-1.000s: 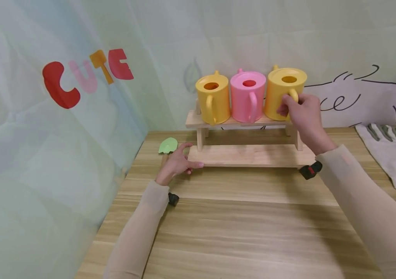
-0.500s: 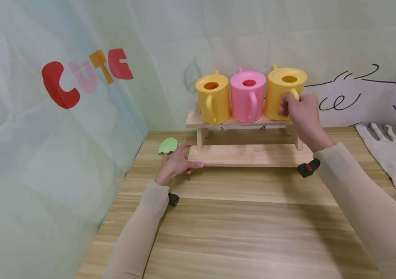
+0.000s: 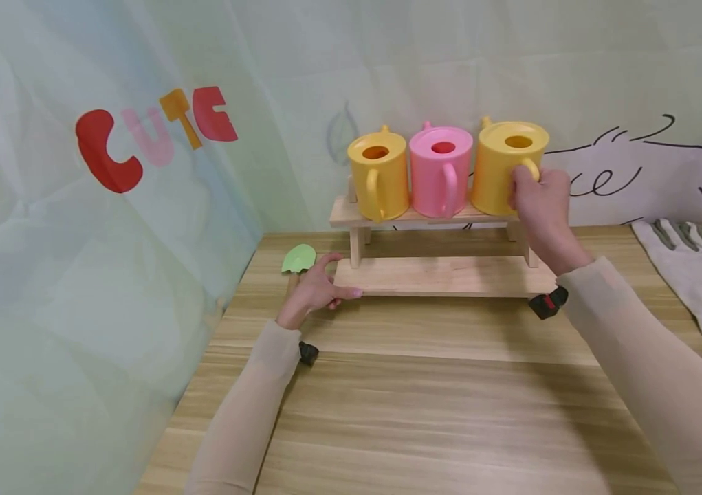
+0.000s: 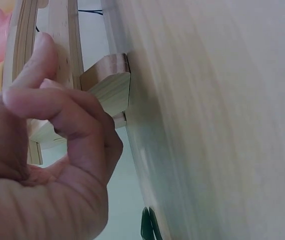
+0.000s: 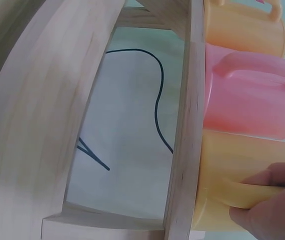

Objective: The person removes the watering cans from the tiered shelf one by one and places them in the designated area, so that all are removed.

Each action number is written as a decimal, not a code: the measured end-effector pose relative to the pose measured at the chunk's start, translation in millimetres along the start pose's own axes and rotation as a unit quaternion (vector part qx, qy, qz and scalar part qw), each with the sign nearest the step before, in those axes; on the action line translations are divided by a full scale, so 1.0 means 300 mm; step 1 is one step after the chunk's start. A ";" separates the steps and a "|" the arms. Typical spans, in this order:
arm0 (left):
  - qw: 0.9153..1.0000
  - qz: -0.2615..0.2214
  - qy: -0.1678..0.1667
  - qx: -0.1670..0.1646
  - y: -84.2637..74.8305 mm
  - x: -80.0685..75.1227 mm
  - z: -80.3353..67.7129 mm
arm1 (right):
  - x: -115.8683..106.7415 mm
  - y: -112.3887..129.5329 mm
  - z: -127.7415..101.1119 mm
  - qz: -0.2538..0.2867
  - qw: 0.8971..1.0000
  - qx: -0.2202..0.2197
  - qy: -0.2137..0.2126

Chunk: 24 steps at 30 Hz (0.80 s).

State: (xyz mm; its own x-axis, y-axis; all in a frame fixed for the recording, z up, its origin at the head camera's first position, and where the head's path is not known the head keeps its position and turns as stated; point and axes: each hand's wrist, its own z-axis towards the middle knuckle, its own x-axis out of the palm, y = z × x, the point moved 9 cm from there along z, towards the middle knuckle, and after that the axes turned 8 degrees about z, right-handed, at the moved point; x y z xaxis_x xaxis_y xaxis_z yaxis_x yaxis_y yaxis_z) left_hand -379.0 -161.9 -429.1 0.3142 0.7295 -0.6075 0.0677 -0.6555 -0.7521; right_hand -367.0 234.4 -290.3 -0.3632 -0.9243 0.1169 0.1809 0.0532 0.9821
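Observation:
A two-tier wooden rack point(image 3: 443, 275) stands at the back of the table. Its upper shelf point(image 5: 182, 150) carries three toy watering cans: yellow point(image 3: 378, 175), pink point(image 3: 440, 172) point(image 5: 247, 100) and a second yellow can point(image 3: 502, 172) point(image 5: 237, 180) at the right end. My right hand point(image 3: 539, 203) grips the handle of that right yellow can. My left hand point(image 3: 316, 285) point(image 4: 57, 150) rests on the table against the left end of the lower shelf, thumb along its front edge and fingers loosely curled, holding nothing.
A green toy shovel point(image 3: 298, 260) lies just left of my left hand. Grey work gloves point(image 3: 691, 268) lie at the right edge of the table. A sheet with red "CUTE" letters point(image 3: 152, 134) hangs at the left, close to the table edge.
My right hand has shifted slightly right and up on the yellow can's handle, and the can moved a little with it. The left hand has not moved.

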 end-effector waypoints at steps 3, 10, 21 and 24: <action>1.000 -0.003 0.001 -0.001 0.000 0.002 0.002 | -0.007 0.002 -0.003 0.003 1.000 -0.005 -0.005; 1.000 0.006 -0.002 -0.002 0.001 0.000 0.006 | -0.031 -0.001 -0.018 0.022 1.000 -0.009 -0.005; 1.000 -0.006 0.007 -0.003 0.001 0.007 0.010 | -0.084 0.009 -0.074 0.034 0.999 -0.024 0.001; 1.000 -0.006 0.007 -0.004 -0.002 0.004 0.006 | -0.092 0.026 -0.098 0.039 0.999 -0.036 0.007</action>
State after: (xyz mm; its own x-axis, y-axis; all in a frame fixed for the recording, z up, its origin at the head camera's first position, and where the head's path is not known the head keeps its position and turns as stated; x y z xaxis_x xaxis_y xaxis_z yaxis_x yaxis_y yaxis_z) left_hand -380.5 -160.2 -430.1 0.3270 0.7343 -0.5948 0.0798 -0.6486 -0.7569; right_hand -328.7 249.4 -290.2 -0.3329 -0.9236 0.1898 0.2735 0.0981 0.9568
